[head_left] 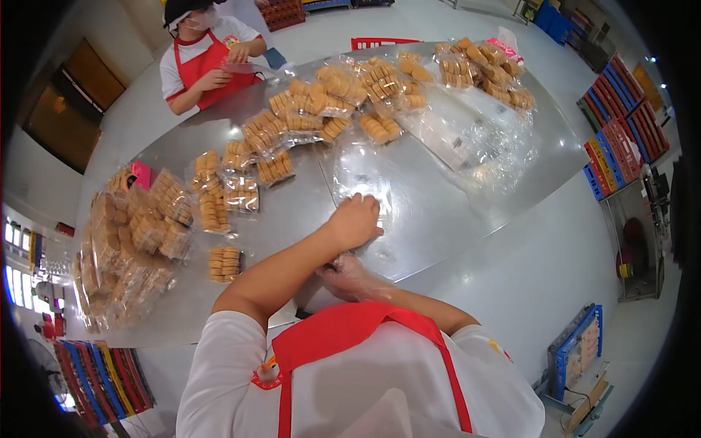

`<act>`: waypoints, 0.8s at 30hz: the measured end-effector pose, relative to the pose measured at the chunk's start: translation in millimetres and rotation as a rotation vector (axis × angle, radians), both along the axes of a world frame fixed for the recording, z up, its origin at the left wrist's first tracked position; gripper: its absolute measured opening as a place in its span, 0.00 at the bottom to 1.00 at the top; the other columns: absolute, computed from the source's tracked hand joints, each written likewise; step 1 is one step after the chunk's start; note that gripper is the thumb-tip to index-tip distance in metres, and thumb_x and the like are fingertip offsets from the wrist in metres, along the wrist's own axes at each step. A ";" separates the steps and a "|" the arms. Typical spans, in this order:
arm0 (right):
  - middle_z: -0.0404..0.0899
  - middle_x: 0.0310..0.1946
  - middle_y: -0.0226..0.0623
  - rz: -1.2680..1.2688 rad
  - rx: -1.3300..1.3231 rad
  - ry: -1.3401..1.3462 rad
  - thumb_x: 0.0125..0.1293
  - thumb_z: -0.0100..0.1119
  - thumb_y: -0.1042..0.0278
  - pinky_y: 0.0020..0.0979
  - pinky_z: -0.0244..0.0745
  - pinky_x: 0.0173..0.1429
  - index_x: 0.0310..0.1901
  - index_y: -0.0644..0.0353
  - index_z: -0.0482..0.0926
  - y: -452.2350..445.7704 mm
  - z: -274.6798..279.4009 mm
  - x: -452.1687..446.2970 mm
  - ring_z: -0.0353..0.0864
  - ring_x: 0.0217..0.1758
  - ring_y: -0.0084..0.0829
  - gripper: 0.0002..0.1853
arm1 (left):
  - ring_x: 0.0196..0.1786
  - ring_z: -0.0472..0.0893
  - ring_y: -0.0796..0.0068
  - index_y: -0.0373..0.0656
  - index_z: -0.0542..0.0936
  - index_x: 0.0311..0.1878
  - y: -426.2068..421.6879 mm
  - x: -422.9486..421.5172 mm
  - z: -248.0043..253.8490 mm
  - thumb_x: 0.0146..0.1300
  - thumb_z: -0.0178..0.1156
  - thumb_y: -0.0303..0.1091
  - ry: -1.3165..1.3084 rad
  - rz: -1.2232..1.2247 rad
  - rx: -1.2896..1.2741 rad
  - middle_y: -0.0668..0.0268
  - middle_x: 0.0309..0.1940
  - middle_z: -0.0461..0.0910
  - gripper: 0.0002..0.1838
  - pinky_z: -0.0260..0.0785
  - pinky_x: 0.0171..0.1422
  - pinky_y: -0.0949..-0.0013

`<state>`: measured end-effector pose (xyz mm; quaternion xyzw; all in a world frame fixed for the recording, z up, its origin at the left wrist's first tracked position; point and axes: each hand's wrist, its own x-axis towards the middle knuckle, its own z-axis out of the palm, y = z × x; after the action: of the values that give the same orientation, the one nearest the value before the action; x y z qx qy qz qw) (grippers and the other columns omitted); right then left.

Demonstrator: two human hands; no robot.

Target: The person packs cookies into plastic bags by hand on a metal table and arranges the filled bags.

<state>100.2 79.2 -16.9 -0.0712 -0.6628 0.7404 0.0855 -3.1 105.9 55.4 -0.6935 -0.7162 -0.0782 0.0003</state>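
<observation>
My left hand (355, 221) is bare and reaches over the steel table, its fingers curled down on a clear plastic bag (358, 162) that lies flat there. Closer to my body, by the table's near edge, is my right hand (349, 274) in a clear plastic glove. Its fingers look bent together, and what is in them, if anything, is hidden. Just beyond the flat bag lies a clear pack of round biscuits (380, 129). Off to the left, a small biscuit pack (224, 263) sits by itself near my left forearm.
Biscuit packs (296, 109) spread along the table's far side. A large pile (124, 248) covers the left end. Empty clear bags (475, 139) lie at the right. A co-worker (208, 62) in a red apron stands across the table. Coloured crates (624, 124) stack beyond its right end.
</observation>
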 end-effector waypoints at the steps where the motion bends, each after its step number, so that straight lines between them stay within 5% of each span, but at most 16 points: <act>1: 0.83 0.46 0.42 -0.031 -0.086 0.005 0.67 0.57 0.72 0.36 0.74 0.52 0.52 0.61 0.79 1.7 15.5 5.3 0.81 0.47 0.34 0.13 | 0.49 0.78 0.53 0.35 0.80 0.46 -3.2 -2.5 -3.2 0.63 0.63 0.45 -0.013 -0.025 -0.044 0.52 0.45 0.78 0.20 0.75 0.53 0.58; 5: 0.83 0.43 0.32 -0.160 0.641 0.215 0.68 0.59 0.70 0.31 0.75 0.50 0.52 0.60 0.79 8.6 5.5 1.4 0.80 0.46 0.25 0.13 | 0.47 0.79 0.54 0.38 0.82 0.46 -10.0 -12.7 -9.0 0.64 0.57 0.35 -0.171 -0.052 -0.041 0.55 0.41 0.80 0.13 0.75 0.52 0.57; 8: 0.81 0.43 0.31 0.145 0.269 -0.109 0.69 0.59 0.64 0.31 0.75 0.45 0.50 0.59 0.80 16.9 10.6 4.5 0.80 0.45 0.25 0.12 | 0.42 0.80 0.49 0.37 0.82 0.37 -14.7 -25.2 -13.7 0.63 0.56 0.30 -0.403 -0.016 0.192 0.54 0.34 0.81 0.08 0.75 0.51 0.56; 11: 0.80 0.45 0.31 0.183 -0.276 -0.119 0.71 0.58 0.56 0.32 0.75 0.43 0.52 0.59 0.78 27.0 3.7 7.0 0.80 0.44 0.26 0.16 | 0.39 0.82 0.55 0.35 0.81 0.36 -31.9 -11.6 26.4 0.65 0.59 0.29 -0.829 0.311 0.394 0.54 0.35 0.82 0.06 0.76 0.47 0.59; 12: 0.80 0.47 0.32 0.120 -0.638 -0.302 0.72 0.57 0.46 0.33 0.77 0.45 0.55 0.59 0.77 29.3 7.4 -7.8 0.81 0.44 0.29 0.23 | 0.35 0.84 0.64 0.33 0.79 0.38 -40.8 -8.0 33.2 0.66 0.61 0.27 -1.152 0.387 0.395 0.56 0.34 0.82 0.06 0.77 0.42 0.64; 16: 0.81 0.47 0.34 -0.197 -1.074 0.175 0.74 0.56 0.46 0.33 0.78 0.52 0.54 0.60 0.77 34.4 55.7 16.0 0.82 0.48 0.30 0.23 | 0.34 0.84 0.70 0.35 0.77 0.41 -117.1 15.4 74.0 0.66 0.63 0.25 -1.651 0.355 0.536 0.61 0.31 0.82 0.05 0.79 0.37 0.68; 19: 0.81 0.46 0.34 -0.715 -0.895 0.076 0.75 0.57 0.55 0.31 0.79 0.57 0.52 0.60 0.78 63.7 96.6 14.7 0.82 0.48 0.29 0.17 | 0.31 0.83 0.71 0.37 0.76 0.38 -175.1 17.1 54.7 0.65 0.64 0.23 -1.737 0.442 0.517 0.60 0.30 0.81 0.05 0.78 0.33 0.68; 24: 0.79 0.34 0.28 -0.664 -0.404 0.232 0.73 0.59 0.58 0.24 0.70 0.40 0.47 0.62 0.80 66.9 150.0 21.3 0.75 0.35 0.20 0.14 | 0.26 0.80 0.72 0.40 0.74 0.34 -215.0 4.8 13.1 0.64 0.65 0.24 -1.877 0.567 0.538 0.61 0.29 0.80 0.08 0.75 0.29 0.69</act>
<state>121.5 146.1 133.1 -0.2128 -0.4306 0.7911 0.3787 1.7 -109.2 68.4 -0.1336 -0.5241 -0.7465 -0.3876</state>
